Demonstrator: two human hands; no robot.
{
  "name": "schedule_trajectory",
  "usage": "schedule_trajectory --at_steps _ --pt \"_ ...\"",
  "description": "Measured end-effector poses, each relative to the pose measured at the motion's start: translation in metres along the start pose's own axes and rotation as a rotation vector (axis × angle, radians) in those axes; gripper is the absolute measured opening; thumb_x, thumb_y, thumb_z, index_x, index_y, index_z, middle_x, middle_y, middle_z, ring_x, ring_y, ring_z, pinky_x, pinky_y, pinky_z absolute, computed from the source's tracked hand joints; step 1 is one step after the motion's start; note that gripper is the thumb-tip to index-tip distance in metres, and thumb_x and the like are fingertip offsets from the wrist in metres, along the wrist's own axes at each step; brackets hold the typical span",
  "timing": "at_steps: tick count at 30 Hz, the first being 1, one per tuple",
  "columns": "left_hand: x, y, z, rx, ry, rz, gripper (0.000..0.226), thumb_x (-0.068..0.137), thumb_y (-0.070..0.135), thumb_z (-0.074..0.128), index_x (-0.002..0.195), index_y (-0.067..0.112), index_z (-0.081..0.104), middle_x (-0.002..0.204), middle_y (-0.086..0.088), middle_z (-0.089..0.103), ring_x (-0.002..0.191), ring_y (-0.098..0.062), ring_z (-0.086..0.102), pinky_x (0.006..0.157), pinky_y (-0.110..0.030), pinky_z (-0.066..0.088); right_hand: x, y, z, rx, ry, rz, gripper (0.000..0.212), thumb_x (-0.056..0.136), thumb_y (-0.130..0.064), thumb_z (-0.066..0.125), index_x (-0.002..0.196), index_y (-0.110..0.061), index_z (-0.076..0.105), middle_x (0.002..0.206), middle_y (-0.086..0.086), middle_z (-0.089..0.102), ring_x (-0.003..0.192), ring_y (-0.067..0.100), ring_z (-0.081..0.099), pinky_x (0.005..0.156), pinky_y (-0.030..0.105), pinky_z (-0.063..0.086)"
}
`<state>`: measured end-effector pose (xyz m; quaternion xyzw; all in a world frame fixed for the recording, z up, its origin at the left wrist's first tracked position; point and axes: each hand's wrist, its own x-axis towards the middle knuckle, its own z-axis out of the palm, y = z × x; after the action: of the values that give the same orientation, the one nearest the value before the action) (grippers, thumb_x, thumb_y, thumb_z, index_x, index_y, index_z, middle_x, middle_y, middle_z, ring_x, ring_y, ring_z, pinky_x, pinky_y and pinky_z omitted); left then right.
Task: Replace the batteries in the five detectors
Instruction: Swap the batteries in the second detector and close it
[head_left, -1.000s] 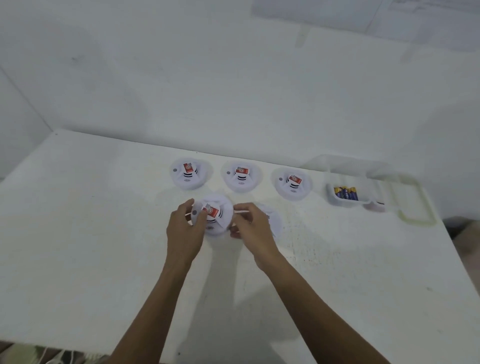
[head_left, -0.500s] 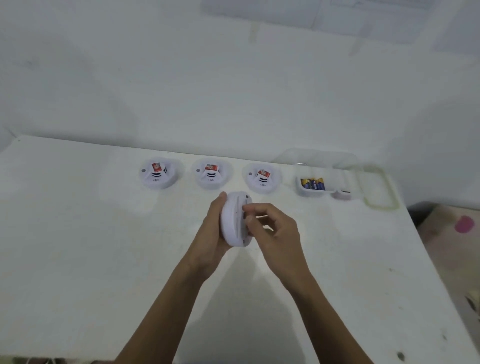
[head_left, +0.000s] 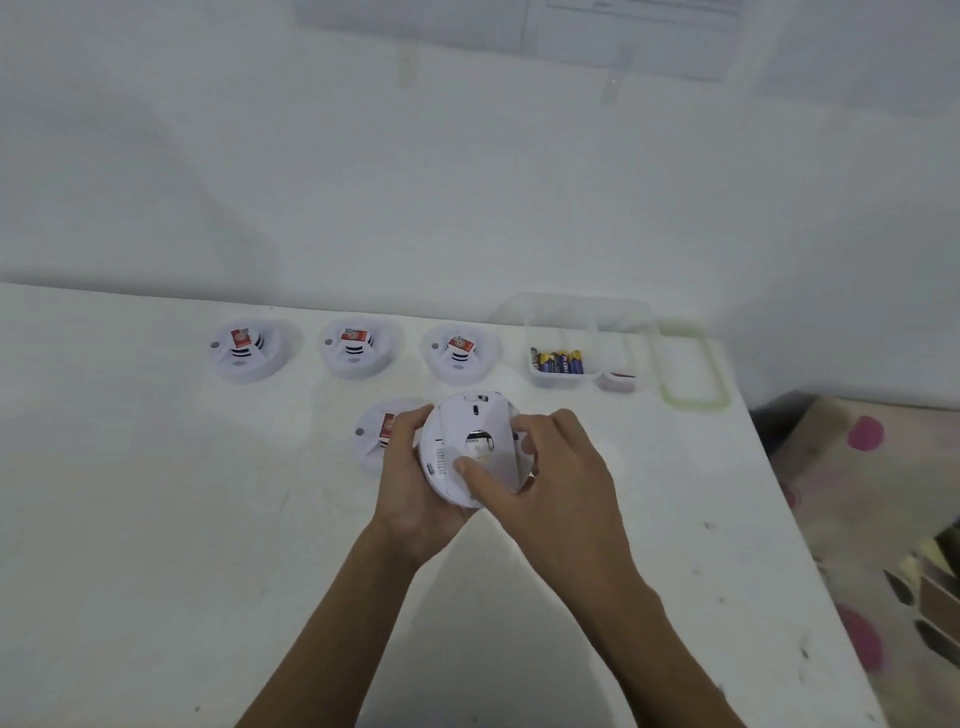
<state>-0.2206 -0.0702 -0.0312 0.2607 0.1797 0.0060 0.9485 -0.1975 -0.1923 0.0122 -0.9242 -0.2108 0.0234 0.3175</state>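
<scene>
- I see the left hand (head_left: 410, 493) cupping a round white plastic detector (head_left: 470, 449) by its left edge, underside towards me, just above the white table (head_left: 156, 519).
- The right hand (head_left: 550, 478) grips its right rim, thumb on the back.
- Far right, blue-and-yellow batteries (head_left: 558, 361) lie in a clear plastic tub (head_left: 556, 379).

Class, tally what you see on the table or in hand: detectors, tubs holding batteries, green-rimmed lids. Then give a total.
Detectors: 5 (left detector, middle detector, right detector, front detector, held detector)
Battery tub: 1
Green-rimmed lid: 1
Total: 7
</scene>
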Motion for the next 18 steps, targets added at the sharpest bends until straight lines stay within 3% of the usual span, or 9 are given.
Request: schedule_trajectory --at_steps 2,5,10,18 --pt "0.002 -0.005 0.008 0.031 0.005 0.015 0.066 0.097 0.037 0.02 0.071 0.023 0.078 0.077 -0.005 0.074 0.069 -0.019 0.071 0.06 -0.031 0.059 -0.001 0.002 -0.003 -0.056 -0.033 0.036 0.07 0.073 -0.069 0.06 0.126 -0.026 0.048 0.117 -0.009 0.051 0.103 0.01 0.053 0.082 0.019 0.046" --pt "0.01 -0.011 0.01 0.088 0.08 0.034 0.057 0.095 0.041 0.025 0.082 0.022 0.078 0.088 -0.008 0.073 0.08 -0.022 0.07 0.068 -0.033 0.057 0.0 0.003 -0.008 -0.126 -0.063 0.085 0.078 0.072 -0.075 0.054 0.133 -0.029 0.038 0.122 -0.009 0.048 0.108 0.009 0.05 0.089 0.021 0.047" --pt "0.012 -0.015 0.023 0.134 0.064 0.09 0.068 0.099 0.033 0.018 0.065 0.027 0.077 0.07 -0.001 0.073 0.064 -0.013 0.07 0.054 -0.024 0.056 0.003 0.004 -0.008 -0.106 -0.052 0.099 0.077 0.074 -0.067 0.061 0.133 -0.028 0.032 0.12 -0.009 0.042 0.111 0.009 0.046 0.093 0.026 0.049" --pt "0.016 -0.016 0.023 0.185 0.075 0.115 0.068 0.1 0.032 0.018 0.066 0.028 0.077 0.071 0.0 0.073 0.065 -0.013 0.07 0.056 -0.025 0.057 0.009 0.007 -0.007 -0.039 -0.099 0.1 0.077 0.076 -0.061 0.063 0.136 -0.027 0.029 0.126 -0.007 0.037 0.115 0.008 0.039 0.096 0.025 0.046"
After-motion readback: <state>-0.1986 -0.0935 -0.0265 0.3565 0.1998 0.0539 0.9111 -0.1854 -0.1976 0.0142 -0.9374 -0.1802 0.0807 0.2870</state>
